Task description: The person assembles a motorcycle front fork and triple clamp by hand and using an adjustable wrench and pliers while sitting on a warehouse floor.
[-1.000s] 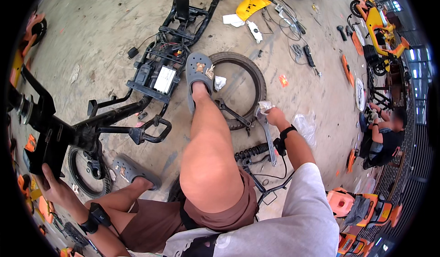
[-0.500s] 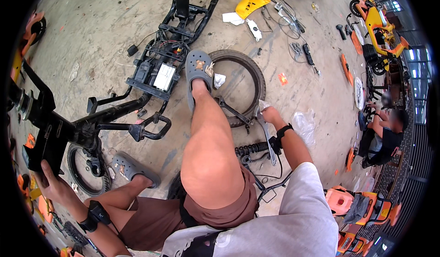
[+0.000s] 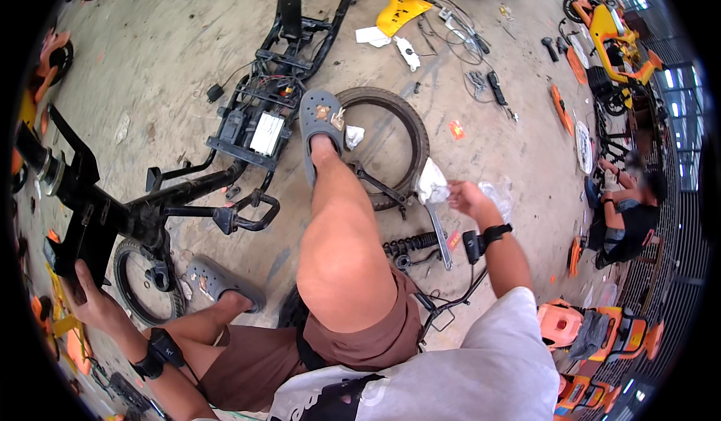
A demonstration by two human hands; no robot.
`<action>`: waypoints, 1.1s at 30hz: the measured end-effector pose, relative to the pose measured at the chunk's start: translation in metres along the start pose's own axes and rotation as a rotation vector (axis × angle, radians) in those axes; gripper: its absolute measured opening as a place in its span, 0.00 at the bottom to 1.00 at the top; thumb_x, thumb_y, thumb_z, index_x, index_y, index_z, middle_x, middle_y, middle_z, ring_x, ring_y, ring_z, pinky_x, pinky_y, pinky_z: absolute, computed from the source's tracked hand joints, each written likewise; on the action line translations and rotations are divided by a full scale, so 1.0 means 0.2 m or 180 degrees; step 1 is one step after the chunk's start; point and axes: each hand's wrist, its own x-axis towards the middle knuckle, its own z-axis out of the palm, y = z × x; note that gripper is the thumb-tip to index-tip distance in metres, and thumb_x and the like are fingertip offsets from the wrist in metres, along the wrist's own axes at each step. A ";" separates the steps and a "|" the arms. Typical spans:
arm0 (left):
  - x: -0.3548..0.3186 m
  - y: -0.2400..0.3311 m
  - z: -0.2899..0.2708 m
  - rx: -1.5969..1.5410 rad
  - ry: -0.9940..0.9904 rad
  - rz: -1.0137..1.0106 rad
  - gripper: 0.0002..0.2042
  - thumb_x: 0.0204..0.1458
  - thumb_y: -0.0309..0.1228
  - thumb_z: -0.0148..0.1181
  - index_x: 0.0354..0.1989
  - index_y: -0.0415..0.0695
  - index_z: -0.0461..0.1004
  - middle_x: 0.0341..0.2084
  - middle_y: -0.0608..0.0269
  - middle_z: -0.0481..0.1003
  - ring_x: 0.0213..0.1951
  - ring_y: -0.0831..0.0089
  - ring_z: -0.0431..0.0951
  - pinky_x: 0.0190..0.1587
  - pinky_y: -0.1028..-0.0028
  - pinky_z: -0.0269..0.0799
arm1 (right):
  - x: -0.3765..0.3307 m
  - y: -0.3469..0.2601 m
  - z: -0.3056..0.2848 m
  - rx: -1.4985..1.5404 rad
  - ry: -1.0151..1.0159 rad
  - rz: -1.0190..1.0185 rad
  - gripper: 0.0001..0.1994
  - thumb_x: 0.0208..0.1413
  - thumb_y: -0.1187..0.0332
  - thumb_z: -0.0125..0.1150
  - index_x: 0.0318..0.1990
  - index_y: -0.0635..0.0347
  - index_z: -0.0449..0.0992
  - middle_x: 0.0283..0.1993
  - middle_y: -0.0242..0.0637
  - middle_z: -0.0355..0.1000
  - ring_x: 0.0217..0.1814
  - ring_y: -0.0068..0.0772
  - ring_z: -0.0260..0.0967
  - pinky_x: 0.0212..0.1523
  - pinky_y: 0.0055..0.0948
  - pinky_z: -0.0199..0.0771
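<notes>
My left hand [image 3: 96,305] is closed round the lower edge of a black bracket [image 3: 88,229] at the head end of a bare black motorbike frame [image 3: 188,184]. Its fingers are partly hidden behind the bracket. My right hand [image 3: 473,199] pinches a crumpled white wad [image 3: 432,181]; whether it is cloth, paper or plastic I cannot tell. Below the wad, a long silver wrench [image 3: 440,239] lies beside a black coil-spring shock absorber [image 3: 411,244]. A clear plastic bag [image 3: 499,199] is behind my right wrist.
A loose tyre [image 3: 419,132] lies beside my right foot, a small wheel [image 3: 124,289] near my left. Yellow panel [image 3: 400,10], cables [image 3: 462,34] and small parts lie farther off. At right a person [image 3: 627,203] sits low, near a yellow motorbike [image 3: 607,30].
My right hand has moved right, away from the wrench, and the white wad now shows larger between hand and tyre. My left hand keeps its hold on the bracket.
</notes>
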 end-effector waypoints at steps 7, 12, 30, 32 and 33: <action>0.02 0.03 0.04 -0.0066 -0.0089 0.0025 0.24 0.54 0.32 0.62 0.54 0.29 0.67 0.46 0.54 0.73 0.45 0.72 0.72 0.51 0.76 0.65 | -0.23 -0.44 -0.73 0.1580 0.3016 -0.3078 0.21 0.48 0.78 0.47 0.53 0.58 0.69 0.38 0.37 0.67 0.38 0.32 0.66 0.45 0.36 0.75; 0.00 0.04 0.06 -0.0278 -0.0227 0.0061 0.23 0.54 0.32 0.61 0.53 0.29 0.68 0.48 0.55 0.73 0.47 0.71 0.72 0.53 0.75 0.64 | -0.31 -0.19 -0.38 0.0288 0.1922 -0.1978 0.21 0.49 0.75 0.49 0.53 0.61 0.71 0.46 0.36 0.67 0.47 0.32 0.65 0.49 0.40 0.73; -0.06 0.14 -0.04 -0.0838 -0.0754 -0.0075 0.25 0.53 0.25 0.60 0.58 0.31 0.62 0.54 0.50 0.67 0.52 0.69 0.69 0.55 0.71 0.64 | -0.68 0.01 0.77 -0.2236 0.0538 -0.3067 0.16 0.55 0.70 0.51 0.50 0.63 0.72 0.32 0.40 0.74 0.32 0.29 0.72 0.36 0.28 0.73; -0.06 0.13 -0.04 -0.0873 -0.0801 -0.0034 0.24 0.54 0.25 0.58 0.58 0.30 0.62 0.55 0.49 0.66 0.54 0.68 0.69 0.56 0.70 0.64 | -0.34 0.15 0.69 -0.3048 0.0790 -0.2852 0.17 0.52 0.68 0.53 0.49 0.63 0.73 0.31 0.46 0.75 0.34 0.37 0.74 0.39 0.34 0.74; -0.06 0.11 -0.04 -0.0916 -0.0805 -0.0042 0.24 0.54 0.24 0.58 0.58 0.30 0.61 0.55 0.50 0.66 0.53 0.68 0.69 0.56 0.69 0.64 | -0.17 0.23 0.65 -0.3401 0.0915 -0.2679 0.17 0.51 0.67 0.54 0.48 0.64 0.73 0.31 0.48 0.75 0.36 0.42 0.75 0.41 0.38 0.74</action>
